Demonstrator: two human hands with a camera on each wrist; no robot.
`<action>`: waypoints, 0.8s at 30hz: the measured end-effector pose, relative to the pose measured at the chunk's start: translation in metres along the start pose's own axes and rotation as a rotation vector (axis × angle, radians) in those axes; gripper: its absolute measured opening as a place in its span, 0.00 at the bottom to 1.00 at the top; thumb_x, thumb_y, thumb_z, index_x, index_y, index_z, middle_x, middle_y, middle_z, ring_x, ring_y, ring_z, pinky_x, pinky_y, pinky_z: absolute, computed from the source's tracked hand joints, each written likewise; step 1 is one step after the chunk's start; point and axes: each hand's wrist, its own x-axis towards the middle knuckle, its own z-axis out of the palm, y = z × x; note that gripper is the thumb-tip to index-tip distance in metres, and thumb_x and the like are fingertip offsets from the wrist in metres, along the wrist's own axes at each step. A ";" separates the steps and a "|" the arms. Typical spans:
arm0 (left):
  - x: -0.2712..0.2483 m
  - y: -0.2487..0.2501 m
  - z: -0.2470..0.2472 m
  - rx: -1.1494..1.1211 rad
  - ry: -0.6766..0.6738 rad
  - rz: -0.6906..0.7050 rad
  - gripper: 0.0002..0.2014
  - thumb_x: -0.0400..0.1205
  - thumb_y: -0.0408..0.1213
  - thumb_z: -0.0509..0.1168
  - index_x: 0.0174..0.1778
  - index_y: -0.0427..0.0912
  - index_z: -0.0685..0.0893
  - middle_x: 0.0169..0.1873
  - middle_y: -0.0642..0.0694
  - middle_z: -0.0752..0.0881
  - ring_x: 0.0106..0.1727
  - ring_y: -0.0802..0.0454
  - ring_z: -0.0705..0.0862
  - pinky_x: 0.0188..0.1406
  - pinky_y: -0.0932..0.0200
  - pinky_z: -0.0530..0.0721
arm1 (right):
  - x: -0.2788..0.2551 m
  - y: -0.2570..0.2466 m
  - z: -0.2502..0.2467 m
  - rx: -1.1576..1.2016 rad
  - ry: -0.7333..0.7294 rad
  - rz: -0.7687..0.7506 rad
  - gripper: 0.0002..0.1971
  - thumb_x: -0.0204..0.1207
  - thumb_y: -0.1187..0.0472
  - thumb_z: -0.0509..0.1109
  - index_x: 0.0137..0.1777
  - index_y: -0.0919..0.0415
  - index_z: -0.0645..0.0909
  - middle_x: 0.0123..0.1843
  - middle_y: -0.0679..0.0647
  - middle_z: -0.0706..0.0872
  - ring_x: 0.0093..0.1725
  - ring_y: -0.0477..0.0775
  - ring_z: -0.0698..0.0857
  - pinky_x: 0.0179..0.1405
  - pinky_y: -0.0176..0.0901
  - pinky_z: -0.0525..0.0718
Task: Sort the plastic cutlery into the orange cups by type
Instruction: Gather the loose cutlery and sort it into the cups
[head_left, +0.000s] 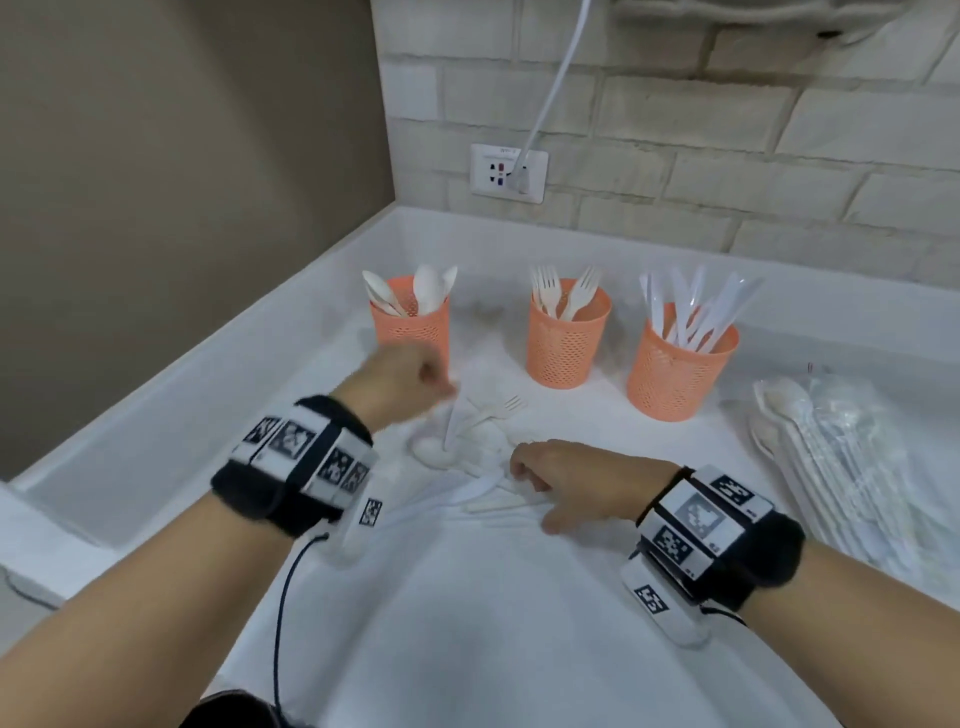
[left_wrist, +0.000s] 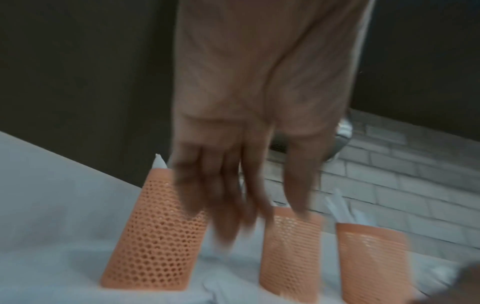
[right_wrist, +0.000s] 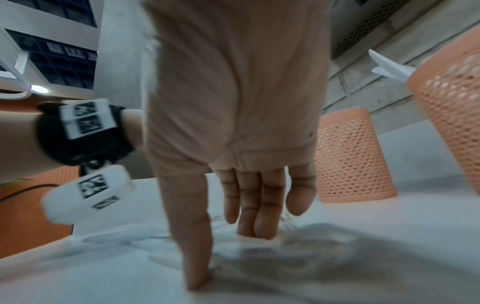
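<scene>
Three orange mesh cups stand in a row: spoons (head_left: 410, 327), forks (head_left: 566, 343), knives (head_left: 680, 374). Loose white cutlery (head_left: 483, 467) lies piled on the white counter in front of them. My left hand (head_left: 431, 387) hovers blurred just before the spoon cup (left_wrist: 155, 236), fingers (left_wrist: 221, 205) pointing down, thumb apart. A spoon (head_left: 434, 448) lies right under it; contact is unclear. My right hand (head_left: 530, 499) rests on the pile, thumb (right_wrist: 197, 283) on the counter and fingers (right_wrist: 259, 230) straight on the cutlery, gripping nothing.
A clear bag of packed cutlery (head_left: 831, 457) lies at the right edge. The counter has a raised rim (head_left: 291, 306) along the left and back. A wall socket (head_left: 509, 174) with a white cable sits on the brick wall behind the cups.
</scene>
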 end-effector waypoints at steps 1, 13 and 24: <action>-0.014 -0.003 0.006 0.141 -0.247 -0.048 0.13 0.76 0.47 0.69 0.38 0.39 0.83 0.37 0.46 0.84 0.40 0.49 0.80 0.35 0.64 0.74 | -0.001 0.002 0.000 -0.002 0.013 0.014 0.25 0.70 0.64 0.73 0.65 0.61 0.70 0.48 0.49 0.72 0.48 0.52 0.73 0.46 0.41 0.71; -0.066 0.022 0.061 0.425 -0.551 -0.034 0.08 0.81 0.29 0.56 0.54 0.33 0.74 0.55 0.38 0.77 0.53 0.41 0.80 0.43 0.57 0.71 | -0.015 0.027 -0.004 -0.075 0.021 0.052 0.03 0.75 0.62 0.68 0.43 0.60 0.77 0.44 0.51 0.76 0.45 0.53 0.75 0.41 0.42 0.69; -0.053 0.024 0.033 0.175 -0.451 -0.120 0.17 0.85 0.33 0.51 0.68 0.30 0.65 0.65 0.34 0.77 0.62 0.39 0.78 0.50 0.57 0.72 | -0.058 0.049 -0.018 0.273 0.281 -0.006 0.06 0.78 0.61 0.68 0.49 0.63 0.84 0.45 0.50 0.84 0.48 0.50 0.81 0.51 0.42 0.76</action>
